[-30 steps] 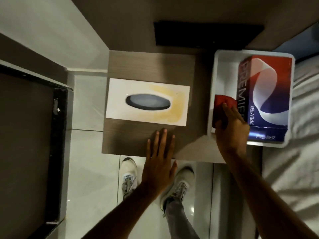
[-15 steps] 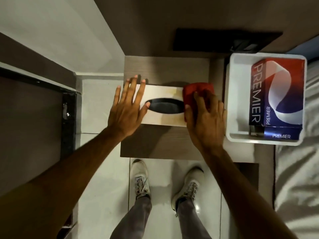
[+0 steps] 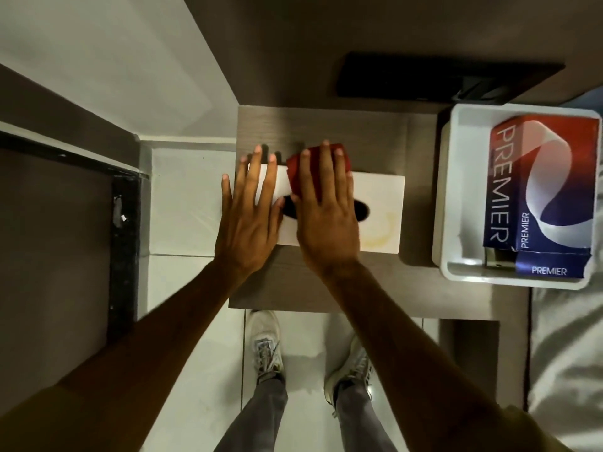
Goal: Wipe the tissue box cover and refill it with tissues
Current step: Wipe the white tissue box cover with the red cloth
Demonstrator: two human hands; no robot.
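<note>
A white tissue box cover (image 3: 381,197) with a dark oval slot lies flat on a small wooden table (image 3: 326,282). A yellowish stain marks its right end. My left hand (image 3: 249,216) lies flat on the cover's left end, fingers spread. My right hand (image 3: 326,210) presses a red cloth (image 3: 295,174) onto the cover's middle-left, hiding most of the slot. A red, white and blue PREMIER tissue pack (image 3: 541,190) lies in a white tray (image 3: 450,190) to the right.
A dark wall panel (image 3: 440,76) sits behind the table. A bed with pale sheets (image 3: 567,347) lies at right. My shoes (image 3: 267,344) stand on a white tiled floor below the table edge. A dark door frame (image 3: 124,243) runs along the left.
My right hand took the red cloth from the tray to the cover's right end, then slid it left across the slot. My left hand moved onto the cover's left end.
</note>
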